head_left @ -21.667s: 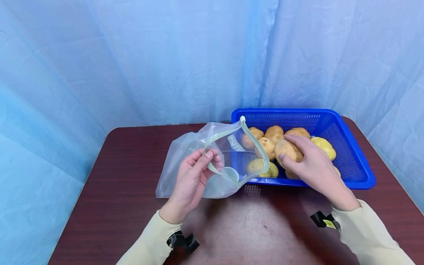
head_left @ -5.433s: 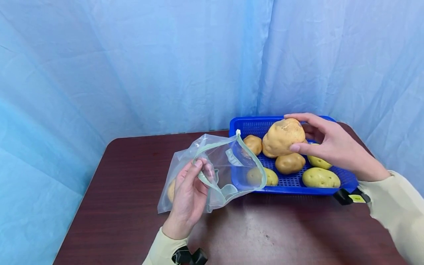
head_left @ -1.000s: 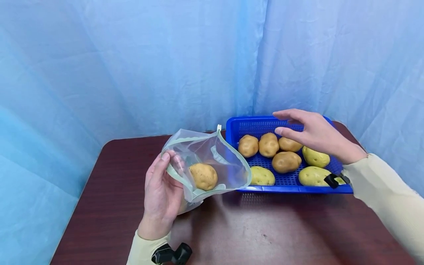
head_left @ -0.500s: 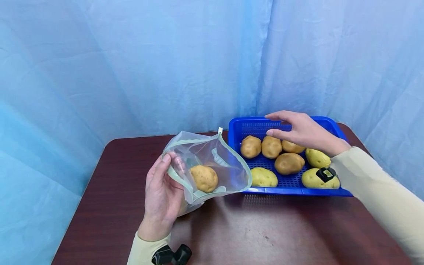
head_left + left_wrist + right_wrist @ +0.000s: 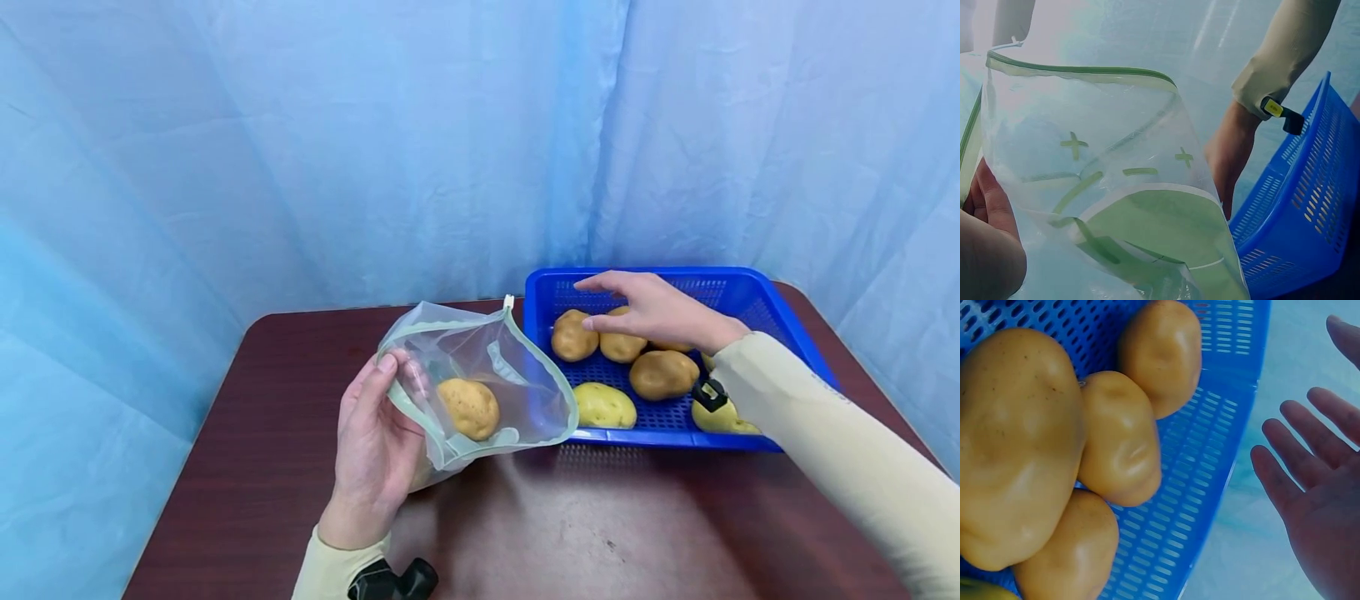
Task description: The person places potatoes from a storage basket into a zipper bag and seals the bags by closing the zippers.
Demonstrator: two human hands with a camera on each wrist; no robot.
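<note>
left hand (image 5: 372, 442) is gripping the clear green-rimmed bag (image 5: 480, 387), mouth facing right; right hand (image 5: 651, 310) is hovering open-fingered over tan potatoes (image 5: 573, 335).

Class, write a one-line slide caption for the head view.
Left hand holds a bag with one potato; right hand hovers over potatoes in the basket.

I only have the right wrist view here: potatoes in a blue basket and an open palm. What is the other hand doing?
Observer: The left hand grips the rim of a clear zip bag, holding its mouth open toward the basket.
Operator: Anything in the bag?
Observer: One potato in the bag.
Operator: Is the right hand holding a potato?
Observer: No. The right hand hovers open over the back-left potatoes, holding nothing.
</note>
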